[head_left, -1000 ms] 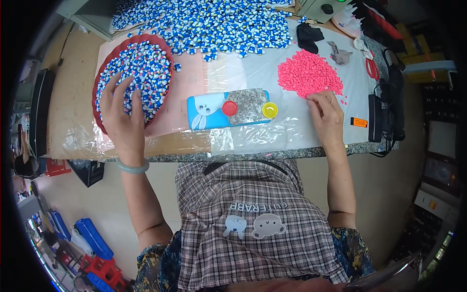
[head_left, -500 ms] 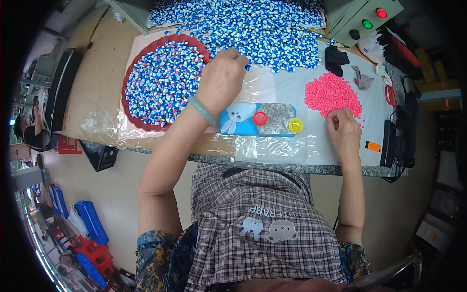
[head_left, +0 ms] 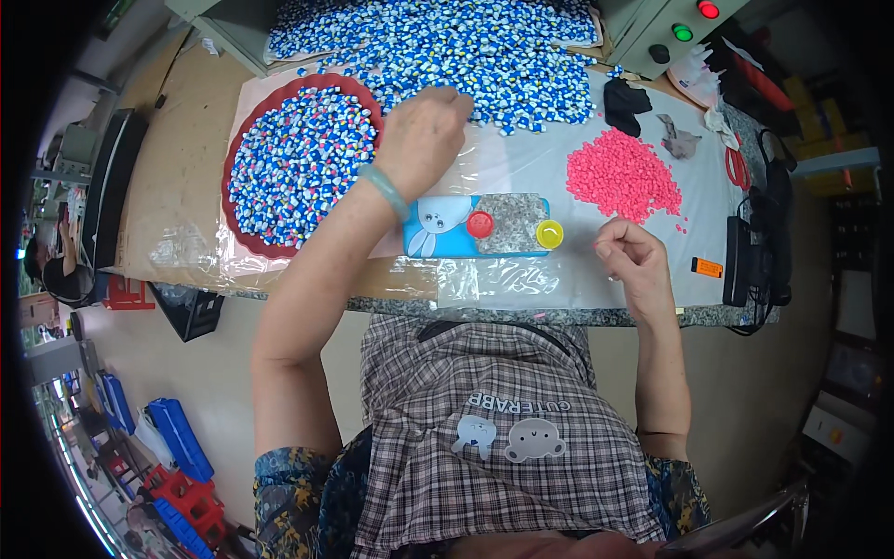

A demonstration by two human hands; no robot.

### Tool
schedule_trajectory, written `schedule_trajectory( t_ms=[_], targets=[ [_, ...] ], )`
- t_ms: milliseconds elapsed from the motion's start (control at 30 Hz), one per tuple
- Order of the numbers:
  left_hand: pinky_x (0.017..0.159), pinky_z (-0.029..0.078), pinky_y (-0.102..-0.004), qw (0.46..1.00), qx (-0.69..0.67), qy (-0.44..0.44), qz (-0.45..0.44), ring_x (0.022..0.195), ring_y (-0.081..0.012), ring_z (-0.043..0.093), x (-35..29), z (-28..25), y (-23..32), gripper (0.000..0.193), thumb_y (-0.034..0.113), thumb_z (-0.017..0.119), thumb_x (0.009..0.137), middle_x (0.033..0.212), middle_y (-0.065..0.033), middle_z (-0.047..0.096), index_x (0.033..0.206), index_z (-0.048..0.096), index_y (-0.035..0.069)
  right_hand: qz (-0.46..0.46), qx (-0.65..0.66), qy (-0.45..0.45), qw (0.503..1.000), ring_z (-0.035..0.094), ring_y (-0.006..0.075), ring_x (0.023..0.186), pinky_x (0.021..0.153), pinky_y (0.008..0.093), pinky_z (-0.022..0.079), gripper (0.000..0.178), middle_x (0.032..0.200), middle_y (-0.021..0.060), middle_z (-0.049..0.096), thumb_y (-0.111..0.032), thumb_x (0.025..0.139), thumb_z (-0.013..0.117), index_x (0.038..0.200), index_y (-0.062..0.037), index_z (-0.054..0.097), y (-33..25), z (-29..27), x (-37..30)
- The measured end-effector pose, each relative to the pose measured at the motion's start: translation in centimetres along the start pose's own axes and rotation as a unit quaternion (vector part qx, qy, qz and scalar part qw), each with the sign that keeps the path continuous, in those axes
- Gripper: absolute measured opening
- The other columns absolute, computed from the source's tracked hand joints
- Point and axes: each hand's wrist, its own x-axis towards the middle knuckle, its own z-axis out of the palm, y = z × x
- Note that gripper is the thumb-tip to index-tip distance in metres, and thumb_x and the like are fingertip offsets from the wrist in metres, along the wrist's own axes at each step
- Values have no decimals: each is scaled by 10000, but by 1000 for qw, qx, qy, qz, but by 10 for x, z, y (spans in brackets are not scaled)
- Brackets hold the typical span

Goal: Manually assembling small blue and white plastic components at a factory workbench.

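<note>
My left hand (head_left: 424, 138) is closed at the near edge of a wide heap of small blue-and-white pieces (head_left: 484, 56); whatever its fingertips hold is hidden. Left of it, a red scalloped tray (head_left: 226, 186) holds many such pieces with a few pink ones among them. My right hand (head_left: 637, 265) is pinched just nearer than a pile of tiny pink pieces (head_left: 622, 175), a pale speck showing by its fingers. Between the hands lies a blue pad with a rabbit picture (head_left: 436, 225), bearing a small red cap (head_left: 480, 224) and a yellow cap (head_left: 549, 234).
A black cloth (head_left: 626, 105) and a grey scrap (head_left: 679, 140) lie beyond the pink pile. At right are an orange label (head_left: 707, 268), a black power strip (head_left: 737, 261) and red-handled scissors (head_left: 737, 170). A grey box with lit buttons (head_left: 672, 35) stands at the back.
My right hand has drawn back from the pink pile toward the table's near edge. My left hand stays at the blue-and-white heap. The whole view has shifted slightly.
</note>
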Motion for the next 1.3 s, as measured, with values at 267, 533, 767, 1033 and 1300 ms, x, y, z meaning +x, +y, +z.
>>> schedule_trajectory(
  t_ms=[267, 533, 767, 1033, 1300],
  targets=[
    [695, 533, -238, 689, -693, -71, -199, 843, -117, 657, -56, -49, 90, 196, -27, 584, 929, 1025, -64, 651, 1107, 666, -14, 54, 215, -78, 972, 422, 53, 637, 570, 213, 338, 114, 869, 20, 535, -146, 935, 639, 927, -36, 609, -7, 20, -13],
    [635, 511, -203, 629, -708, -168, -272, 769, -70, 631, -80, -35, 126, 150, 66, 662, 950, 905, -34, 667, 1081, 657, -8, 51, 236, -85, 967, 433, 56, 637, 565, 210, 335, 120, 862, 17, 539, -147, 943, 636, 929, -30, 611, 0, 41, -21],
    [580, 444, -176, 629, -690, -205, -295, 723, -28, 578, -82, -38, 125, 110, 67, 671, 950, 848, 0, 642, 1034, 643, 1, -1, 211, -39, 977, 457, 17, 662, 573, 188, 335, 42, 808, -24, 570, -42, 933, 650, 960, -10, 646, 8, 54, -25],
    [562, 359, -157, 589, -746, -191, -245, 695, 6, 508, -88, -27, 119, 65, 94, 656, 962, 848, 36, 626, 991, 652, 37, -85, 90, -42, 991, 586, 74, 758, 662, 211, 465, 86, 937, 44, 611, 71, 897, 642, 973, 29, 644, 2, 52, -27],
    [556, 341, -167, 495, -787, -260, -261, 691, 3, 484, -87, -33, 113, 71, 114, 659, 955, 881, 16, 654, 986, 664, 51, -254, -188, -53, 947, 667, 187, 778, 667, 276, 539, 165, 895, 126, 692, 97, 776, 707, 916, 16, 677, -11, 45, -27]
  ],
)
